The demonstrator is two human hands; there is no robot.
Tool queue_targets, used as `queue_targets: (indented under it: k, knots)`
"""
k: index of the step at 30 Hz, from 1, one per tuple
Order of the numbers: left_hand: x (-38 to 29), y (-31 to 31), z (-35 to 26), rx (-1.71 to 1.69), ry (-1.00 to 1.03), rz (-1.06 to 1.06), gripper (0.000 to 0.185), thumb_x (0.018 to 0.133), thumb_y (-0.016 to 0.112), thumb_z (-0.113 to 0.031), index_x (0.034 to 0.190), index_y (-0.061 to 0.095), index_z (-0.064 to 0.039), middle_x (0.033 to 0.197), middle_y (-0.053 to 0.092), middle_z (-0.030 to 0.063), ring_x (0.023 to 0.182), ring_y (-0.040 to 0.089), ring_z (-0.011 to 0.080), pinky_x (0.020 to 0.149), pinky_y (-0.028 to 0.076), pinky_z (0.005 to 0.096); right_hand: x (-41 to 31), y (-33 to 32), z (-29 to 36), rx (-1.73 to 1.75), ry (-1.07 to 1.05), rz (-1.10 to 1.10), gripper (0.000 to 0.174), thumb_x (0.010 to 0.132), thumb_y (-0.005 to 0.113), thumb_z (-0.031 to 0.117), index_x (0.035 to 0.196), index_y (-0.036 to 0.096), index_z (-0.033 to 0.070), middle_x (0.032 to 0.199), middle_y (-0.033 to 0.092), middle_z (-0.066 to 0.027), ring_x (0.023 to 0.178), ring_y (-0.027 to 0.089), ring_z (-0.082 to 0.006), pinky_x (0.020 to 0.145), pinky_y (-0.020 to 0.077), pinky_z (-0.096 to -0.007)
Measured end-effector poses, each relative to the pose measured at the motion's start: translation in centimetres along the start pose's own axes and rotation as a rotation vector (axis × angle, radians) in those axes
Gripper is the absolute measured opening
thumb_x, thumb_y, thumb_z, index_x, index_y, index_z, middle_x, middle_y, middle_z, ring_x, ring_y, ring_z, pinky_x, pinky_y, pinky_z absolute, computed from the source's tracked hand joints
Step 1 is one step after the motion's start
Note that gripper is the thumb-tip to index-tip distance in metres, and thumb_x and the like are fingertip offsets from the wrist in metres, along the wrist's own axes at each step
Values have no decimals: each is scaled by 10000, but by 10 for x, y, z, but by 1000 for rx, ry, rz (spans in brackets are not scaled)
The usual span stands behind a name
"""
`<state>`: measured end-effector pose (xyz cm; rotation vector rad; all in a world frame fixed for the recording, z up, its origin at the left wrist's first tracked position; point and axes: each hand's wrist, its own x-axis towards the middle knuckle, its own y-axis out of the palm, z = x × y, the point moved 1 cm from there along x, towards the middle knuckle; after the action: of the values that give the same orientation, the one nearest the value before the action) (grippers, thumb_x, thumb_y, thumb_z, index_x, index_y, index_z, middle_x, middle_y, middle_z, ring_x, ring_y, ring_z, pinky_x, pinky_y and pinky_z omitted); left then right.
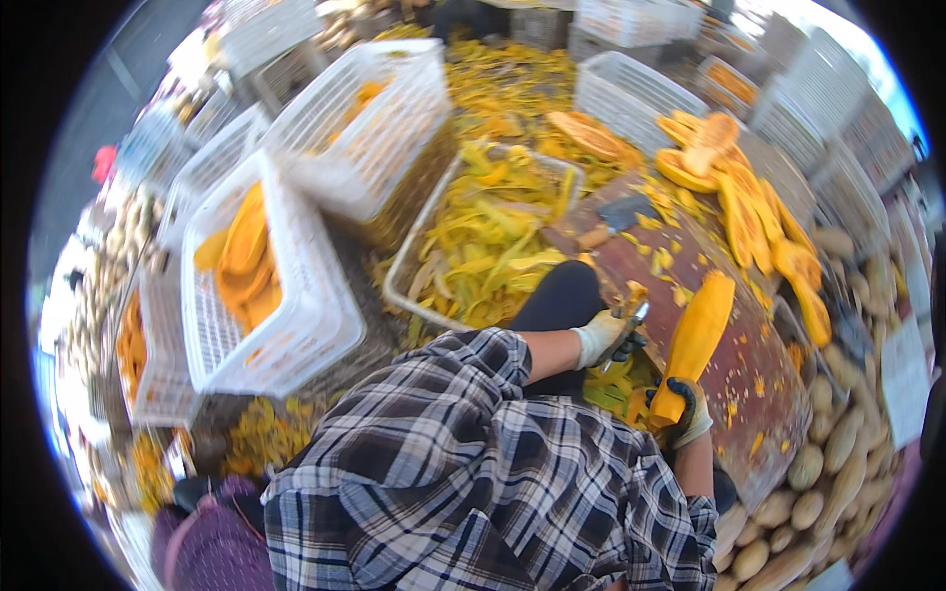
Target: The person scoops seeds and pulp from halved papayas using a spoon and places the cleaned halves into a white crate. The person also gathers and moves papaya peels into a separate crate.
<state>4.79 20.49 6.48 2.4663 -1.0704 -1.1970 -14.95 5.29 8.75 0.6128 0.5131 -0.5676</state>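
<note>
My left hand (607,341), in a pale glove with dark finger parts, is closed on a metal-bladed peeling tool (637,315), with orange scraps beside the blade. In my right hand (686,414), gloved the same way, is the lower end of a long peeled orange squash (698,332). The squash slants up and right over a worn reddish board (746,369). The peeler and the squash are apart. A cleaver (627,213) lies at the board's upper left. Halved squashes (739,199) are piled beyond the board.
A tub (399,292) of peelings stands left of the board. White plastic crates (295,354) holding orange squash pieces are farther left. Unpeeled squashes (805,473) lie at lower right. Peelings (510,81) cover the ground ahead. A purple cloth item (218,543) is at lower left.
</note>
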Motion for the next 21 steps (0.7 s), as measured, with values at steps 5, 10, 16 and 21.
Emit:
queue_targets:
  k: [5, 10, 16, 21]
  knots:
    - [-77, -59, -40, -371, 161, 18, 358, 1014, 597, -530, 1122, 623, -190, 822, 604, -16, 557, 502, 130, 504, 395, 271, 13, 185, 55, -543, -161, 398, 640, 838, 745, 64, 1437, 525, 22, 1216, 686, -107, 1023, 685, -218, 860, 569, -343]
    - [-205, -187, -106, -255, 1162, -116, 847, 962, 513, -713, 1536, 399, -100, 1457, 547, 100, 1288, 566, 265, 1072, 494, 426, -21, 403, 62, -1123, -713, 778, 960, 812, 871, 320, 1577, 356, 53, 1362, 628, -166, 1218, 621, -221, 1031, 514, -349]
    - [-285, -274, -165, -567, 1368, 277, 614, 997, 605, -521, 1366, 562, -32, 890, 516, -29, 666, 365, 96, 578, 291, 278, -36, 410, 35, -1099, -898, 941, 927, 831, 800, 492, 1570, 391, 111, 1465, 481, -297, 1355, 498, -447, 1131, 424, -437]
    - [-156, -224, -145, -725, 970, -57, 443, 1023, 599, -454, 1200, 670, -54, 973, 693, 25, 495, 311, 54, 410, 255, 225, 57, 246, 38, -1408, -725, 238, 757, 870, 719, 479, 1469, 519, 61, 1465, 515, -279, 1357, 491, -454, 1133, 414, -479]
